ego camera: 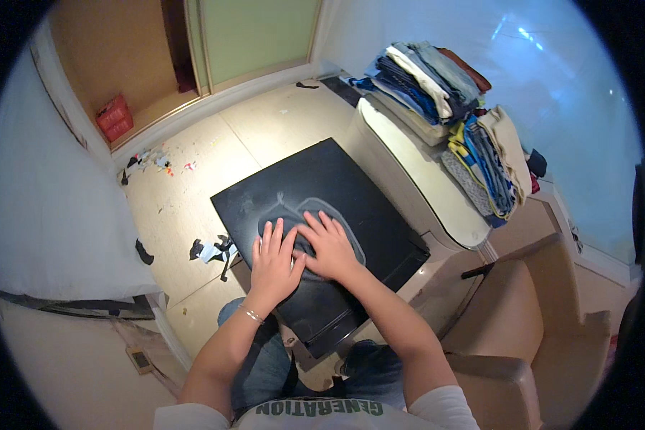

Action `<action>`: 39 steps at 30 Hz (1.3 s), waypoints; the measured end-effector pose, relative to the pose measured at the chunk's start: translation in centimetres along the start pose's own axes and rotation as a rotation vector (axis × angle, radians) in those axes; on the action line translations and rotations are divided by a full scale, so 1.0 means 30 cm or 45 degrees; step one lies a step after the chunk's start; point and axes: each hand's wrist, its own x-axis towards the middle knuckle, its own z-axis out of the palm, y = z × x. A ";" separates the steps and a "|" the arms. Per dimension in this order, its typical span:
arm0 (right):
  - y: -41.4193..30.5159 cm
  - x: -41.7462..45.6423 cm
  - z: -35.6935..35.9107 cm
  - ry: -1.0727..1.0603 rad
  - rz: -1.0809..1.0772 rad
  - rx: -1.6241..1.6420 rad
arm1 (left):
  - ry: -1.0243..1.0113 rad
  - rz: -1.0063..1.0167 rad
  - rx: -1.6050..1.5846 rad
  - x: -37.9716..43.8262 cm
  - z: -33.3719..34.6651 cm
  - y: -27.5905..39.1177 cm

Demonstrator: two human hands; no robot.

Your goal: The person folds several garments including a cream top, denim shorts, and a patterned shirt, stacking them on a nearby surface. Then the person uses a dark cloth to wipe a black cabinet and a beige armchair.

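A dark grey fabric piece [318,206] with a paler edge band lies on a black low table [328,167]. It looks like a small folded garment, though its exact kind is hard to tell. My left hand [275,264] rests palm down on its left part, fingers somewhat apart, with a thin bracelet at the wrist. Flat on the middle of the same cloth, my right hand [329,245] spreads its fingers. The two hands nearly meet at the thumbs and cover much of the fabric. Neither one grips anything.
Folded clothes, stacked in one pile [424,80] and a second pile [489,166], sit on a white-topped cabinet [403,172] at right. A brown leather chair [505,312] stands nearer me. Scraps [209,251] litter the floor; a red package [114,119] lies in the wardrobe.
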 end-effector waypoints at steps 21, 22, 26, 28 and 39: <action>-0.185 -0.492 -0.122 -0.003 0.249 -0.056 | -0.304 0.433 -0.123 -0.063 0.028 0.252; -0.135 -0.482 -0.133 0.017 0.295 -0.100 | -0.318 0.438 -0.230 -0.059 0.037 0.282; 0.115 -0.495 -0.142 0.203 0.635 -0.169 | -0.516 0.396 -0.169 -0.049 0.087 0.329; 0.215 -0.514 -0.155 0.273 0.781 -0.227 | -0.621 0.377 -0.132 -0.073 0.089 0.328; -0.125 -0.653 -0.143 -0.013 0.390 0.065 | -0.506 0.643 -0.116 -0.167 0.036 0.329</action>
